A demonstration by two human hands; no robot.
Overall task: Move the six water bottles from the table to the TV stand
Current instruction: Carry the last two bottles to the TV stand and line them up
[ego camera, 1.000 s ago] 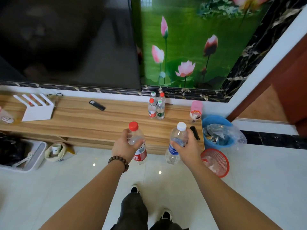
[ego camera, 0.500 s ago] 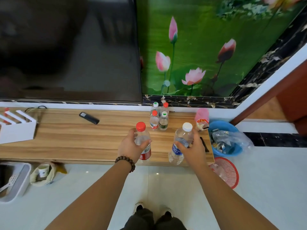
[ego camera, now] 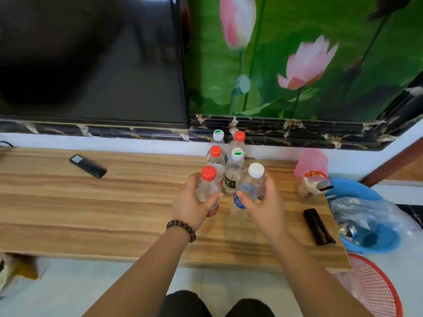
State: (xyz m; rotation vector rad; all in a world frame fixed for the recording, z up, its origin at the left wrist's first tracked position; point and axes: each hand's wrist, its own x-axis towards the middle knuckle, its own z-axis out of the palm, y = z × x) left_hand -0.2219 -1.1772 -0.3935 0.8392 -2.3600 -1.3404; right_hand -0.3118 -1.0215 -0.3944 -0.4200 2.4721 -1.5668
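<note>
**Last two bottles coming down beside the four already placed**

The left hand (ego camera: 194,203) is wrapped around a red-capped bottle (ego camera: 208,191); the right hand (ego camera: 263,202) is curled about a white-capped bottle (ego camera: 248,191); both bottles are upright over the TV stand (ego camera: 114,202), though whether their bases touch the wood is hidden by the fingers. Just behind them stand four more bottles in a tight cluster: a red-capped one (ego camera: 215,159), a green-and-white-capped one (ego camera: 235,165), and two at the back near the wall (ego camera: 218,136) (ego camera: 239,138).

The risk, as I judge it, is crowding; the held bottles sit very near the front pair, so a forward nudge or a knuckle on release could tip one and topple its neighbours; these look light and nearly empty, so they would fall easily. A remote (ego camera: 88,166) lies well apart to the left; a dark object (ego camera: 318,226) lies to the right.
</note>
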